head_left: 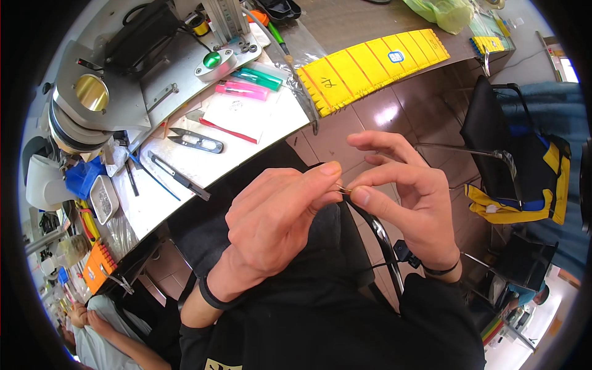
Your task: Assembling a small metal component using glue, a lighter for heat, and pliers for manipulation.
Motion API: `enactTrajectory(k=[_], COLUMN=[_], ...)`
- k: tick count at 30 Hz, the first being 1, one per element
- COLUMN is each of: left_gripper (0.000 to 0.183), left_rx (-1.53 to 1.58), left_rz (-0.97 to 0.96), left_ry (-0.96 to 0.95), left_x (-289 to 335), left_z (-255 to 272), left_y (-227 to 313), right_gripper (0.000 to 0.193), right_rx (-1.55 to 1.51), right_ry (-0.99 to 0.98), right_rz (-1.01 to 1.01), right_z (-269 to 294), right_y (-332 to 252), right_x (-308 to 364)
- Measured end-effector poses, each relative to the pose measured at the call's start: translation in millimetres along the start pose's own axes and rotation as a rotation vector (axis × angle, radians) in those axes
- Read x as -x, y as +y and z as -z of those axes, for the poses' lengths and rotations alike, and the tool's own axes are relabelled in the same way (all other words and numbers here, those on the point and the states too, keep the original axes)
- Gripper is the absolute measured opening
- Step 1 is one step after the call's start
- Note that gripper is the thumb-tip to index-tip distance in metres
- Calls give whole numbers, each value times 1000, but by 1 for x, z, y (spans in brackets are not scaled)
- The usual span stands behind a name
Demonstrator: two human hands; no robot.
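My two hands meet in front of my body, above my lap and off the table's edge. Between the thumb and fingertips of my left hand [271, 216] and those of my right hand [407, 203] is a tiny, thin, gold-coloured metal piece [344, 190]. Both hands pinch it; its exact kind is too small to tell. The right hand's other fingers are raised and curled loosely. Nearest on the white table [253, 151] lie thread snips [206, 143], red tweezers [229, 131] and a long dark slim tool [179, 176].
A grey machine with a green button [212, 60] stands at the back left. Pink [242, 90] and green [258, 78] translucent items lie beside it. A yellow strip [376, 69] edges the far table. A black chair [487, 142] is right; another person [111, 333] sits lower left.
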State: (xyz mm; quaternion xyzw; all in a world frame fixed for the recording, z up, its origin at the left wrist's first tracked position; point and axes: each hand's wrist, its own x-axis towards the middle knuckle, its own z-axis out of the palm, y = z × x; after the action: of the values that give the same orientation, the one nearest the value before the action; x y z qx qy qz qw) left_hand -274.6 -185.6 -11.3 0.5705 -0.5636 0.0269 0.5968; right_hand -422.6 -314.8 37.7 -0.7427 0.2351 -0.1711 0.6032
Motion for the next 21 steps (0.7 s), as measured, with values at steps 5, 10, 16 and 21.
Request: enactTrajectory(k=[5, 10, 16, 21], left_gripper=[39, 39, 42, 45], left_rx=[8, -9, -1, 11], left_rz=[88, 92, 112, 114], left_ry=[-17, -17, -8, -26], left_x=[-2, -3, -1, 1], left_z=[2, 4, 2, 2], left_y=[3, 5, 5, 6], right_gripper=[11, 10, 10, 10], right_rx=[20, -10, -14, 9], right_ry=[-26, -43, -47, -52], right_rz=[-1, -4, -38, -20], right_z=[0, 0, 0, 1], right_y=[-2, -1, -2, 0], right_x=[-1, -1, 0, -1])
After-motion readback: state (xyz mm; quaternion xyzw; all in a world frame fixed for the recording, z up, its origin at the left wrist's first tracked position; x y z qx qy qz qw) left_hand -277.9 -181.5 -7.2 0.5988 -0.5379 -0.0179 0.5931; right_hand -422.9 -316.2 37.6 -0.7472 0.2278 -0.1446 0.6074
